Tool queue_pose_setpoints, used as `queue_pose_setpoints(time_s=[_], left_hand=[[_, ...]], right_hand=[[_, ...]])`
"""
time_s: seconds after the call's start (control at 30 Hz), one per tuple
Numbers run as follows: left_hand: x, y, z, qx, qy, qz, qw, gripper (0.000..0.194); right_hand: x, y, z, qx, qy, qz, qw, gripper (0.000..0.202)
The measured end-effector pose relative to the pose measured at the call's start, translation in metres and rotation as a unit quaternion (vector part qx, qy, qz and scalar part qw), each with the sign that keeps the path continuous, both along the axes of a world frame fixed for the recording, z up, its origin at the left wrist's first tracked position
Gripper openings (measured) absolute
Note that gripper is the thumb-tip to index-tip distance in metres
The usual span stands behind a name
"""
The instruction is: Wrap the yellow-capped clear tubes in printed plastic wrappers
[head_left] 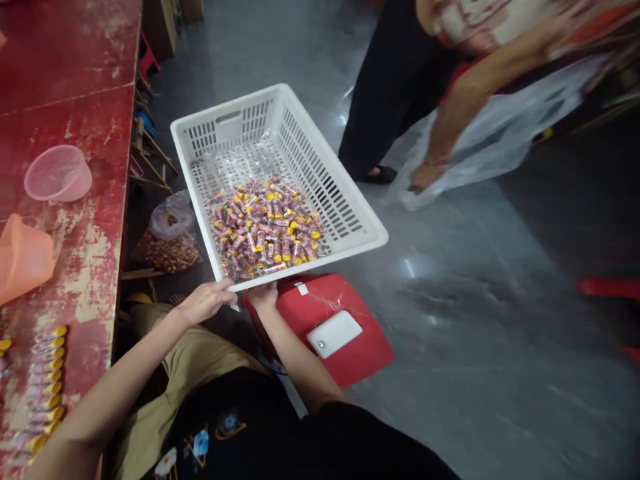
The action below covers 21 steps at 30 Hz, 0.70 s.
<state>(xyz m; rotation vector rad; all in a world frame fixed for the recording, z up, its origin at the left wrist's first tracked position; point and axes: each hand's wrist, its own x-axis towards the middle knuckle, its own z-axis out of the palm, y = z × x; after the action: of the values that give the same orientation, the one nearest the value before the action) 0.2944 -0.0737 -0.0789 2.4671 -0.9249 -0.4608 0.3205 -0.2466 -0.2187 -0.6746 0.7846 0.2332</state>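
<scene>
A white plastic crate [337,193] with slotted walls is tilted in front of me. Small clear-wrapped tubes with yellow ends [265,230] are heaped in its near part. At the near left corner my left hand [207,301] is closed on the rim, fingertips at the edge. My right hand [263,295] holds the near side from below, its fingers partly hidden by the rim. Under and just right of that hand is a red stool [357,357], with a white phone [335,333] lying on its seat.
A worn red table [95,247] on the left bears a pink basket [60,175], an orange container [25,260] and a row of tubes [47,383]. A filled plastic bag [170,250] sits beside the table. At upper right another person [460,100] holds a clear plastic bag [485,140].
</scene>
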Motion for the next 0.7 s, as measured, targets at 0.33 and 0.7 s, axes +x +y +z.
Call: queue_pose_setpoints(time_s=[0.33,0.7], left_hand=[[-0.033,-0.036,0.013,0.027,-0.005,-0.075,0.997,0.033],[-0.065,-0.046,0.005,-0.041,0.086,-0.03,0.995,0.028]], right_hand=[[-0.04,-0.041,0.022,0.034,0.083,0.008,0.996,0.05],[-0.14,-0.063,0.071,-0.191,0.056,0.153,0.968,0.05]])
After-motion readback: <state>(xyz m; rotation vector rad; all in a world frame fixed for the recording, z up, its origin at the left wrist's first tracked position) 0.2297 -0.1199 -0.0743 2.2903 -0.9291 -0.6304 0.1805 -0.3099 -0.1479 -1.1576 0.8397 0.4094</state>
